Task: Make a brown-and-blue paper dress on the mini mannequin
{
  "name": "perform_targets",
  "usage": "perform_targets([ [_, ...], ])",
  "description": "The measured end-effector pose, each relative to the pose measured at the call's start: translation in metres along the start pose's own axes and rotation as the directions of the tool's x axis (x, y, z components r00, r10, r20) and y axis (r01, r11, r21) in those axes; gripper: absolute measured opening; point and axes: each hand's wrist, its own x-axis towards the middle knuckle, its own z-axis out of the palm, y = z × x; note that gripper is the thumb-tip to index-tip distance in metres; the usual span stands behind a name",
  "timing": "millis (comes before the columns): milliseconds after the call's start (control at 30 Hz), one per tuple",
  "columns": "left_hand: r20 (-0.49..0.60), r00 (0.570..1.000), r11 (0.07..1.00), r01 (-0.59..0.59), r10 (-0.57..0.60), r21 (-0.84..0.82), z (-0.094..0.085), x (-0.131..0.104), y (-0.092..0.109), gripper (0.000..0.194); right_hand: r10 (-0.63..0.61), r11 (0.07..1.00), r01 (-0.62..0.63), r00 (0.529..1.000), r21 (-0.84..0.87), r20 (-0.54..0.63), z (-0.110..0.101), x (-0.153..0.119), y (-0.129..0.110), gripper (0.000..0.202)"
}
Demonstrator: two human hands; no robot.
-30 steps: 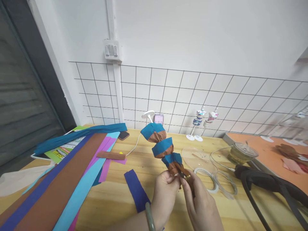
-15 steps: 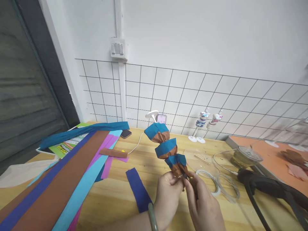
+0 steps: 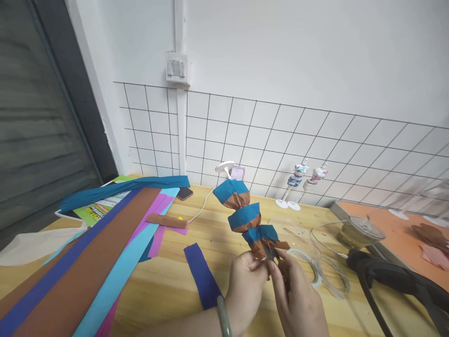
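A crepe-paper piece (image 3: 245, 217) in blue and brown, gathered into several puffed tiers, slants up from my hands with a white stand base (image 3: 224, 166) at its far end. My left hand (image 3: 247, 285), a bracelet at its wrist, pinches the near gathered end. Close against it, my right hand (image 3: 298, 295) is closed round small scissors (image 3: 270, 252) whose dark blades lie at the brown paper edge. A loose flap of brown paper (image 3: 283, 245) sticks out beside the blades. The scissors' handles are mostly hidden by my fingers.
Long strips of coloured crepe paper (image 3: 87, 252) cover the left of the table. A dark blue strip (image 3: 203, 276) lies near my left wrist. To the right are tape rolls (image 3: 308, 262), a spool (image 3: 361, 231) and a black-handled tool (image 3: 386, 276). Two decorated stands (image 3: 296, 180) are by the wall.
The dark blades now show more clearly at the brown paper, and a brown flap has come out to the right. Both hands keep nearly the same place; the view has shifted slightly.
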Motion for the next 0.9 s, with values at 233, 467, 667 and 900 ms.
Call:
perform_targets([
  [233,0.045,0.999,0.997,0.004,-0.001,-0.075,0.0034,-0.0016,0.0008,0.036,0.021,1.0,-0.021,0.999,-0.004,0.031,-0.0007,0.0009,0.0009,0.028],
  [467,0.052,0.999,0.995,0.003,0.002,-0.096,0.0033,-0.0021,-0.0012,0.034,0.014,0.998,-0.014,1.0,-0.061,-0.012,-0.004,0.0064,-0.0055,0.037],
  [667,0.026,1.0,0.999,0.014,-0.013,-0.046,0.0016,-0.0014,-0.0076,0.037,-0.016,0.998,0.013,0.998,-0.064,-0.055,-0.0014,0.0067,-0.0028,0.034],
  [900,0.043,0.999,0.998,0.003,-0.001,-0.061,0.0019,-0.0037,-0.0065,0.035,0.018,0.997,-0.02,0.999,-0.068,-0.027,-0.0031,0.0076,-0.005,0.038],
])
